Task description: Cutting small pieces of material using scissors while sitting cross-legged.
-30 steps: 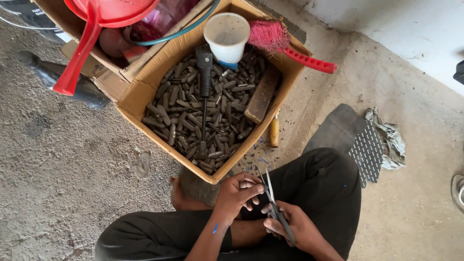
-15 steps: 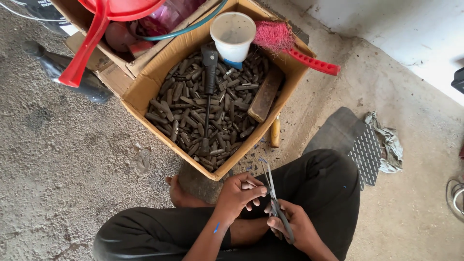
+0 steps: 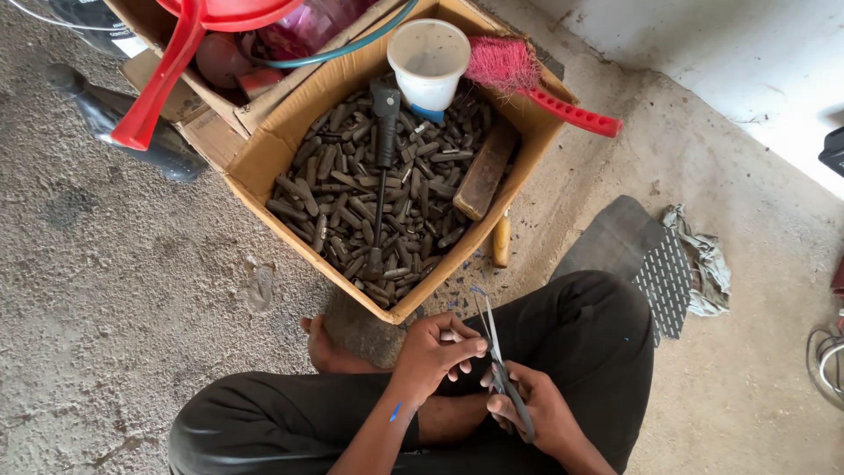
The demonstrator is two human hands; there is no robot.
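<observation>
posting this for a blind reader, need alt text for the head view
Seen from above, a seated person's right hand holds scissors while the left hand pinches a small piece at the blades. Ahead sits a cardboard box of dark metal pieces.

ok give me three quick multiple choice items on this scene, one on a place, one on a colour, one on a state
1. Where is the white cup?
A in the cardboard box
B on the floor
C on a knee

2. What colour is the brush?
A blue
B pinkish red
C green

3. What does the right hand hold?
A nothing
B a hammer
C scissors

Answers:
1 A, it stands at the box's far end.
2 B, bristles and handle show it.
3 C, the blades point up from its grip.
</observation>
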